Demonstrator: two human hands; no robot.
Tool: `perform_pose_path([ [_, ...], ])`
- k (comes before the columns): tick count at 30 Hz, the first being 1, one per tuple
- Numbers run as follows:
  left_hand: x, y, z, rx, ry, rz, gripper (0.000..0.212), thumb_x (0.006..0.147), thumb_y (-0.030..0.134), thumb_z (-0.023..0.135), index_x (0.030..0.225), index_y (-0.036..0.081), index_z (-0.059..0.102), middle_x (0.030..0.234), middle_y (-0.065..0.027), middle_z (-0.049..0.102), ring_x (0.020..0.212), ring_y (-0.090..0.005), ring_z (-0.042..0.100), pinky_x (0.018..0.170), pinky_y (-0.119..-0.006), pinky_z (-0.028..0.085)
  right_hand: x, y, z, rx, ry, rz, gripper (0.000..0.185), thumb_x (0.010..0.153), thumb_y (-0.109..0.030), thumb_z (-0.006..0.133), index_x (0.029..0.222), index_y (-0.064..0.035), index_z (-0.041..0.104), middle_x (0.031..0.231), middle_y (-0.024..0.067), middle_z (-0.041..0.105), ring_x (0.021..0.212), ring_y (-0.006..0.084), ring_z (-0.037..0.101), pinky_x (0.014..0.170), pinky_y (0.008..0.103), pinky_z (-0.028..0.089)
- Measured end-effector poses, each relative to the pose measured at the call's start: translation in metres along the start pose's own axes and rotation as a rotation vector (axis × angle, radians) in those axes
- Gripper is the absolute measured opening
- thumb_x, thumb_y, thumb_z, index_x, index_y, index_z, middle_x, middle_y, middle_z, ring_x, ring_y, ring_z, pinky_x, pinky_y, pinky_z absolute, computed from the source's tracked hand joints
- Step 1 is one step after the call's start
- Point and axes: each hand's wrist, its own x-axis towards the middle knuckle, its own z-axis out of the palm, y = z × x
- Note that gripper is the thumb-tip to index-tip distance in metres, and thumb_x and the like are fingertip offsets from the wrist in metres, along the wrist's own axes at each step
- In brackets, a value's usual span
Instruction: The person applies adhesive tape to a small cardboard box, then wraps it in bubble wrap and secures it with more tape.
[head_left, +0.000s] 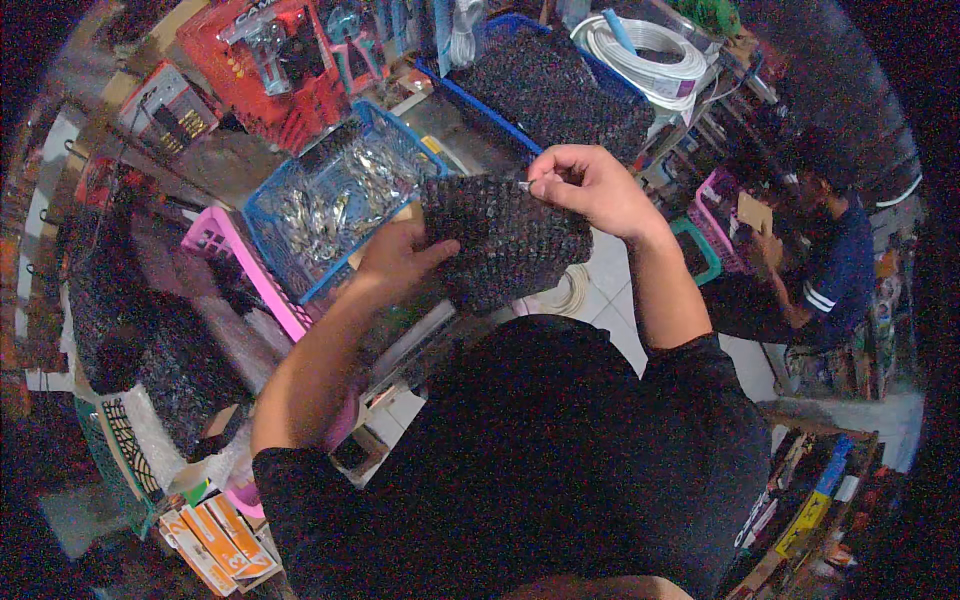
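Observation:
A dark, coarse-textured sheet of many small rows hangs between my hands; its exact kind is unclear. My left hand holds its left edge, thumb on the front and fingers partly hidden behind. At its upper right edge, my right hand pinches a small whitish piece between thumb and fingertips. Just beyond my left hand sits a blue plastic basket with shiny small packets. Past my right hand, a blue-rimmed basket is heaped with similar dark material.
A coil of white cable lies at the back. Red packaging stands back left, near a pink basket. At right, a person in a dark blue shirt holds a tan piece beside a pink basket. Orange-white boxes are lower left.

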Motion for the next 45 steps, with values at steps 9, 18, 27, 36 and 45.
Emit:
perform_pose_path([
  [9, -0.010, 0.006, -0.007, -0.272, 0.026, 0.153, 0.021, 0.079, 0.011, 0.059, 0.096, -0.001, 0.060, 0.096, -0.0056, 0.060, 0.086, -0.0135, 0.055, 0.079, -0.029, 0.043, 0.002, -0.007, 0.002, -0.016, 0.008, 0.034, 0.009, 0.077, -0.012, 0.060, 0.078, -0.0031, 0.059, 0.066, -0.0065, 0.049, 0.064, 0.0024, 0.043, 0.058, 0.0194, 0.037],
  [18, -0.007, 0.009, 0.007, -0.147, 0.156, 0.210, 0.051, 0.074, 0.013, 0.065, 0.117, -0.001, 0.041, 0.108, -0.0113, 0.051, 0.099, -0.0211, 0.049, 0.090, -0.036, 0.036, 0.009, -0.012, 0.005, -0.078, -0.058, -0.001, 0.009, 0.077, -0.011, 0.059, 0.078, -0.0023, 0.060, 0.068, -0.0042, 0.054, 0.066, 0.0041, 0.046, 0.062, 0.0205, 0.039],
  [27, -0.003, 0.007, 0.010, 0.196, 0.586, 0.726, 0.052, 0.072, 0.023, 0.065, 0.114, 0.005, 0.041, 0.103, -0.0162, 0.051, 0.099, -0.0318, 0.048, 0.091, -0.044, 0.030, 0.017, -0.006, 0.031, -0.068, -0.258, -0.102, 0.010, 0.081, -0.009, 0.057, 0.084, -0.0001, 0.057, 0.074, -0.0033, 0.055, 0.068, 0.0034, 0.048, 0.062, 0.0190, 0.039],
  [36, 0.000, -0.005, 0.008, -0.197, 0.314, 0.391, 0.027, 0.075, 0.025, 0.065, 0.081, 0.000, 0.059, 0.075, -0.0089, 0.057, 0.070, -0.0140, 0.054, 0.065, -0.027, 0.042, 0.016, -0.007, 0.047, -0.835, 0.128, -0.483, 0.016, 0.075, -0.019, 0.059, 0.086, -0.0079, 0.058, 0.083, 0.0045, 0.056, 0.084, 0.0238, 0.053, 0.076, 0.0360, 0.038],
  [45, 0.002, -0.007, 0.006, -0.178, 0.294, 0.321, 0.028, 0.075, 0.027, 0.065, 0.083, 0.000, 0.060, 0.074, -0.0070, 0.059, 0.071, -0.0119, 0.055, 0.065, -0.027, 0.044, 0.013, -0.008, 0.056, -0.889, 0.152, -0.578, 0.015, 0.072, -0.022, 0.060, 0.082, -0.0121, 0.058, 0.085, 0.0020, 0.055, 0.086, 0.0205, 0.051, 0.078, 0.0381, 0.032],
])
